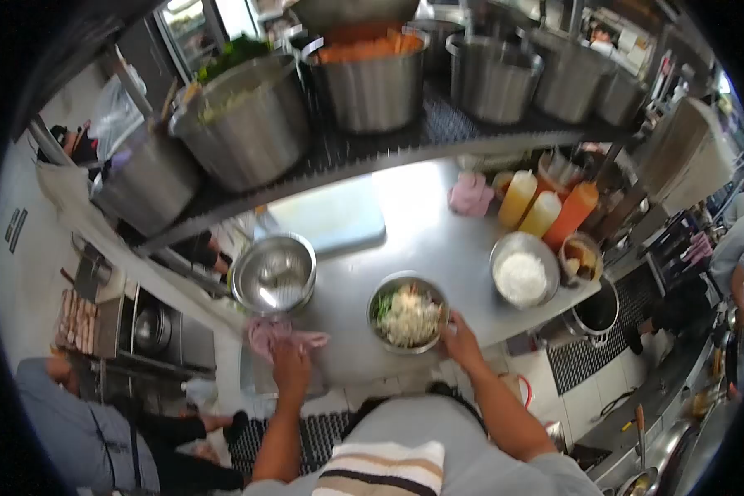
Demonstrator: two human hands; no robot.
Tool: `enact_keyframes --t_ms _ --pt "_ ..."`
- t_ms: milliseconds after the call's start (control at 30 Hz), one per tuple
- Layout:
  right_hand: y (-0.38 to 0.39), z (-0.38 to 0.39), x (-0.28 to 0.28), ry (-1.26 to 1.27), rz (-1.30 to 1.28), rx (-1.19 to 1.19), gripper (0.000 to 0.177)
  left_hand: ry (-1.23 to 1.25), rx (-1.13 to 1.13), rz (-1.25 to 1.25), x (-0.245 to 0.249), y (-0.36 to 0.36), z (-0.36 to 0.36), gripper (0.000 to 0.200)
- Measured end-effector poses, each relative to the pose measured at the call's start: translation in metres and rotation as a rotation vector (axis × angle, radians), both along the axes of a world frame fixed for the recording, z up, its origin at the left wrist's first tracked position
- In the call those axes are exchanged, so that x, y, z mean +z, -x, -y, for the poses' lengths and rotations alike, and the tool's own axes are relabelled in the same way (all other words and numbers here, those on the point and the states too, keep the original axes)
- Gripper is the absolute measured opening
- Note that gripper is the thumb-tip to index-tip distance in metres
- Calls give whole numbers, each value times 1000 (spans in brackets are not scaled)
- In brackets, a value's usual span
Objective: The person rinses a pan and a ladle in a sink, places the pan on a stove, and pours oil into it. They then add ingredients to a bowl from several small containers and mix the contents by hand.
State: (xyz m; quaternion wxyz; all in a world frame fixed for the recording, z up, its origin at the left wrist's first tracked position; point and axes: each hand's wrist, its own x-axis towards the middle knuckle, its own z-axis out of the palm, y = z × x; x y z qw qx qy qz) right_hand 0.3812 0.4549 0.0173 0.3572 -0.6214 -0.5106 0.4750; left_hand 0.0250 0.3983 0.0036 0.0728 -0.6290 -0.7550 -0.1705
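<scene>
A metal mixing bowl stands on the steel counter before me, holding a pale crumbly food with green pieces along its left side. At the bowl's right rim is my right hand, its fingers closed on the edge. My left hand is closed on a pink cloth near the counter's front left. Just behind that cloth sits a metal colander or perforated bowl, seemingly nested in another. The fingertips of my left hand are partly hidden in the cloth.
A white cutting board lies at the back. To the right are a bowl of white powder, squeeze bottles and a second pink cloth. Overhead, a shelf carries several steel pots. Other people stand at left and far right.
</scene>
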Motion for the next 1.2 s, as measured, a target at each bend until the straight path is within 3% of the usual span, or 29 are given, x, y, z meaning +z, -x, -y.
enact_keyframes --t_ms 67,133,167,200,233,267,300,333,433,500,533,567,600,700,733,833,967,1033,1067,1100,1167,1200 --pt "1 0 -10 -83 104 47 57 -38 -180 310 12 -24 -6 23" --pt "3 -3 -25 -513 506 -25 61 63 -181 585 -19 -40 -21 29" --pt "4 -13 -10 -553 514 -44 61 207 -111 983 -31 -52 -35 35" --pt "10 -13 11 -581 564 107 68 373 -38 1376 -34 -65 -45 42" --pt "17 -17 25 -602 615 258 75 352 -65 1375 -36 -74 -53 42" --pt "23 -24 33 -623 622 245 75 414 -67 1520 -31 -84 -57 48" --pt "30 -32 39 -567 693 429 82 483 -69 1662 -26 -92 -59 55" --pt "35 -39 45 -502 763 611 89 474 -94 1658 -25 -99 -59 55" --pt "49 -53 51 -350 1010 774 101 488 -145 1731 -26 -116 -50 62" --pt "58 -56 48 -279 1000 765 104 535 -165 1916 -16 -124 -47 54" --pt "61 -58 45 -237 958 771 104 558 -14 1975 -10 -131 -47 56" --pt "63 -59 39 -194 916 778 104 562 -29 1971 -2 -136 -45 56" --pt "65 -57 33 -310 915 717 97 533 -55 1989 4 -140 -42 54" --pt "73 -55 25 -231 922 687 88 465 -117 2001 15 -147 -37 50" --pt "75 -53 25 -258 923 628 75 415 -161 1996 17 -147 -36 48" --pt "74 -70 33 -218 917 735 63 420 -222 1965 8 -143 -41 44" --pt "76 -93 27 -303 914 729 53 404 -182 1922 14 -147 -43 42" --pt "83 -80 33 -406 1033 636 49 359 -190 1937 19 -151 -43 42" --pt "83 -75 37 -363 1099 782 61 367 -192 1938 21 -152 -44 42" --pt "80 -66 50 -358 1098 779 61 357 -172 1958 23 -153 -44 41" --pt "71 -53 72 -318 858 775 78 352 -148 1975 22 -151 -45 41" --pt "68 -55 63 -314 858 773 78 369 -174 1961 20 -150 -46 41"
